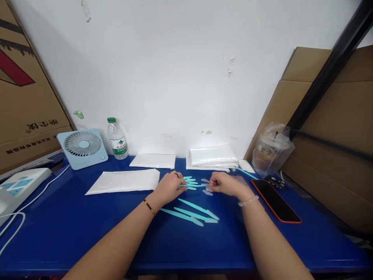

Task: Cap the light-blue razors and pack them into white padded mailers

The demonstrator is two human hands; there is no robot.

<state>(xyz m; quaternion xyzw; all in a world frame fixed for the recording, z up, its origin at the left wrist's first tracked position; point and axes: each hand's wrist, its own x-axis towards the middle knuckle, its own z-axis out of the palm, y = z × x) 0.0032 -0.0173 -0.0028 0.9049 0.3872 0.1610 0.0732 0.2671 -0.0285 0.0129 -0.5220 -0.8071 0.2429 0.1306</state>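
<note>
My left hand [170, 187] pinches a turquoise eyebrow razor [192, 186], held level with its tip toward the right. Behind and beneath it lie several more turquoise razors [190, 179], partly hidden by the hand. My right hand [223, 184] is closed, thumb and fingertips together beside the razor's tip; what they hold is too small to make out. Several small clear plastic caps [208, 192] lie around those fingertips. Nearer to me, three turquoise razors [192, 215] rest on the blue table [186, 249], their broad ends toward the right.
White padded envelopes [125, 181] lie at left and in a stack [214, 156] by the wall. A light blue fan [84, 146] and a water bottle [117, 140] stand back left. A phone [275, 200] and a bagged drink cup [271, 149] are at right. A white cable [43, 190] crosses the left side.
</note>
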